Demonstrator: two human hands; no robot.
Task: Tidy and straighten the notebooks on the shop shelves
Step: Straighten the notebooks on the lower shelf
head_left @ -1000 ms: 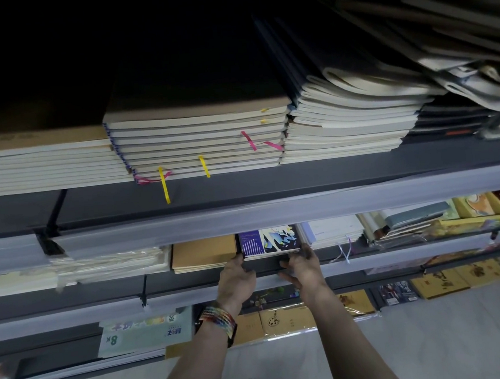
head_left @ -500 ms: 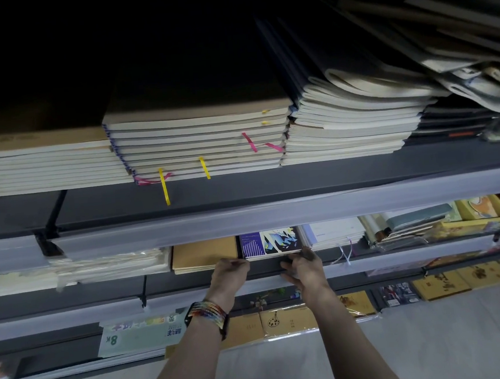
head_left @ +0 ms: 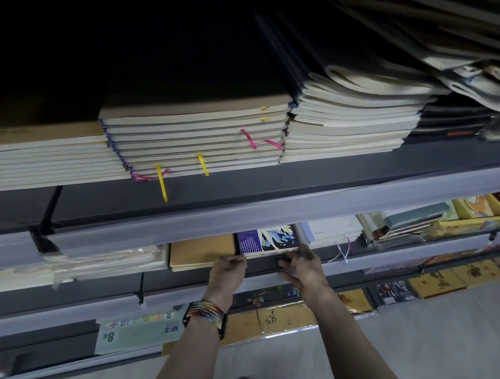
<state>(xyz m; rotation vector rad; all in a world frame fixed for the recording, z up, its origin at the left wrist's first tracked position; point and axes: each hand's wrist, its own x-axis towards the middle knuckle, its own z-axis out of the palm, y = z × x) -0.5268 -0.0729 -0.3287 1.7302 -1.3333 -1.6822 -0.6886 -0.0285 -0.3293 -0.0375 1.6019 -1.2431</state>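
A small stack of purple notebooks (head_left: 267, 240) with a blue and white pattern lies on the middle shelf (head_left: 399, 256), between a tan notebook stack (head_left: 201, 252) and a white notebook stack (head_left: 332, 230). My left hand (head_left: 228, 271), with a braided wristband, has its fingers curled and its knuckles against the stack's front left corner. My right hand (head_left: 303, 264) is at the front right corner with its fingers spread and its thumb by the stack's edge. Neither hand lifts a notebook.
The top shelf (head_left: 242, 187) carries tall piles of cream notebooks (head_left: 196, 139) with yellow and pink ribbons, and slumped ones (head_left: 357, 113) to the right. Plastic-wrapped pads (head_left: 104, 262) lie at the left of the middle shelf. Brown notebooks (head_left: 284, 319) fill the lowest shelf.
My left hand's thumb has come down from the stack's left side and its fingers have curled at the front corner. The right hand has barely shifted.
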